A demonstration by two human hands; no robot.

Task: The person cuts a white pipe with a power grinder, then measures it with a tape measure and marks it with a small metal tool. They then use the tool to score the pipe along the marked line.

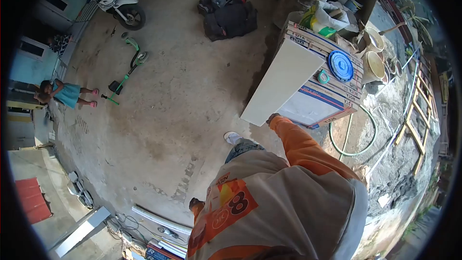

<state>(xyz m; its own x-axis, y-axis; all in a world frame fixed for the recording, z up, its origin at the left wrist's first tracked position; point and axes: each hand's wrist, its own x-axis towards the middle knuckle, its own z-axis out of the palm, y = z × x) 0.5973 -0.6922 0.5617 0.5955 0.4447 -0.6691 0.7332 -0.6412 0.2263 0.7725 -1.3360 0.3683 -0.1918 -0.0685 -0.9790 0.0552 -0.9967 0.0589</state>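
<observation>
My right hand [273, 118], at the end of an orange sleeve, is closed on the near corner of a long cream tile [284, 79]. The tile lies slanted along the side of a stack of tile boxes [353, 91]. On top of the stack are a blue round lid [340, 66] and a small teal tape measure [324, 76]. A white-faced tile box [310, 106] shows beside the cream tile. My left hand [195, 205] hangs low by my shirt, partly hidden, its fingers curled with nothing visible in them.
A black bag [230, 19] lies on the concrete floor ahead. At left are a green scooter [127, 74], a motorbike [118, 0] and a person in a teal dress [67, 95]. Buckets [373, 65], a green hose [375, 137] and a wooden ladder [417, 110] are at right.
</observation>
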